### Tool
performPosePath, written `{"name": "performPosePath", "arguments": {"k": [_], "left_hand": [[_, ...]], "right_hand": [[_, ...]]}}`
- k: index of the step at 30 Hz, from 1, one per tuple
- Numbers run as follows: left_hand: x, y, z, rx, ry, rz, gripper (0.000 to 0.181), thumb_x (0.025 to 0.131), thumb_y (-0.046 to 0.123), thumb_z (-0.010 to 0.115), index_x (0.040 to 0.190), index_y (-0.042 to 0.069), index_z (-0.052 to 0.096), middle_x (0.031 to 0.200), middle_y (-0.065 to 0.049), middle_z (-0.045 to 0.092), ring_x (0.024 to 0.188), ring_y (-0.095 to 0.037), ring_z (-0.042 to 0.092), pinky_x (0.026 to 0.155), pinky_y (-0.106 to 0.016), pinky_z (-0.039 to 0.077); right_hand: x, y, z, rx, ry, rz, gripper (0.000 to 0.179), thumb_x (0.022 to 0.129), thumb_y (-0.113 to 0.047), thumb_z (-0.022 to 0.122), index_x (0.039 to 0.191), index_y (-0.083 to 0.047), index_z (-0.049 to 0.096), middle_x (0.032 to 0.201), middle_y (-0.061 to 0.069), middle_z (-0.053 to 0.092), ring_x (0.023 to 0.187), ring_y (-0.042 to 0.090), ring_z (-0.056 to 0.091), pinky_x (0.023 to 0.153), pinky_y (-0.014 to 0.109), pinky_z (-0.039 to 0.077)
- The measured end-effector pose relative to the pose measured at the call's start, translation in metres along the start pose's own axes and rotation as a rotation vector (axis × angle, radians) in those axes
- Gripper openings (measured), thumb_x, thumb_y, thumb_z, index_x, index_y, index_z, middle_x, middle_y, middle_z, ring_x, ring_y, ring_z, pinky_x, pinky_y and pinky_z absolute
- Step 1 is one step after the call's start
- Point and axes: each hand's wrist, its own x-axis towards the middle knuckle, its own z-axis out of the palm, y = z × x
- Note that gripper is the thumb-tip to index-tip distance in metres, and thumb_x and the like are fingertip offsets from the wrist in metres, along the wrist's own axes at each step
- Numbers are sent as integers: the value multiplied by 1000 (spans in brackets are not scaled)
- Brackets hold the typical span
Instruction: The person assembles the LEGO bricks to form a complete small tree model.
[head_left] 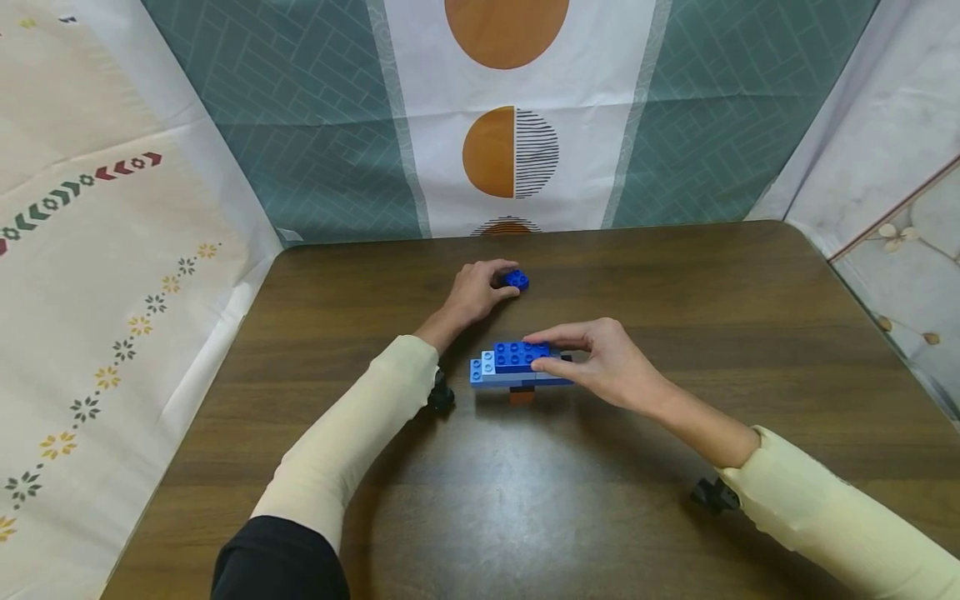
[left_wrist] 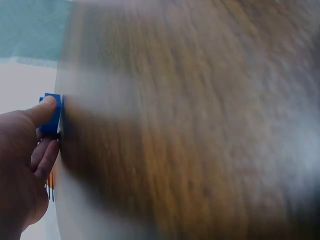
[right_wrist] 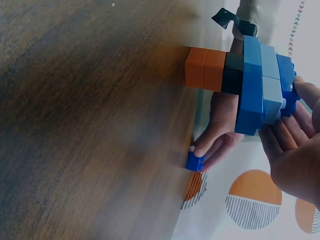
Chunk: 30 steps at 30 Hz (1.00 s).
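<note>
At the far middle of the table, my left hand pinches a small blue toy brick between thumb and fingers; the left wrist view shows the thumb over the brick. Nearer to me stands a brick build: two orange bricks at the bottom, a dark brick, a wide blue layer, then light blue bricks. A dark blue brick tops it. Thumb and fingers of my right hand pinch that top brick at its right end, hiding part of the build.
The brown wooden table ends at a hanging patterned cloth at the back. More cloth hangs on the left and right. Dark wrist mounts sit under both sleeves, close to the tabletop.
</note>
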Motion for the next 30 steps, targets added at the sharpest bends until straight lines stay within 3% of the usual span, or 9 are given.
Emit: {"name": "performPosePath", "arguments": {"k": [11,20,30], "left_hand": [[-12,-4,-11,-39,-49,45,49,99,33,79,143,15,69,139,-7,70,122,-24,69,106,-40,54],[-32,0,-27,-63,-72,99,47,98,31,80,141,14,70,135,-8,72,119,-23,70,102,-38,56],[-59,12,-48,-171,-52,175,45,96,28,83,137,13,73,130,-6,74,114,-20,73,99,-35,58]], "right_hand": [[0,-2,-1,-5,-7,11,33,95,-21,84,127,-15,80,125,5,76,119,25,71,96,52,59],[0,-1,0,-7,-6,9,34,94,-21,85,127,-15,80,125,6,76,119,27,72,96,47,60],[0,-1,0,14,-5,9,34,94,-18,85,127,-14,79,124,6,77,116,26,73,91,42,62]]}}
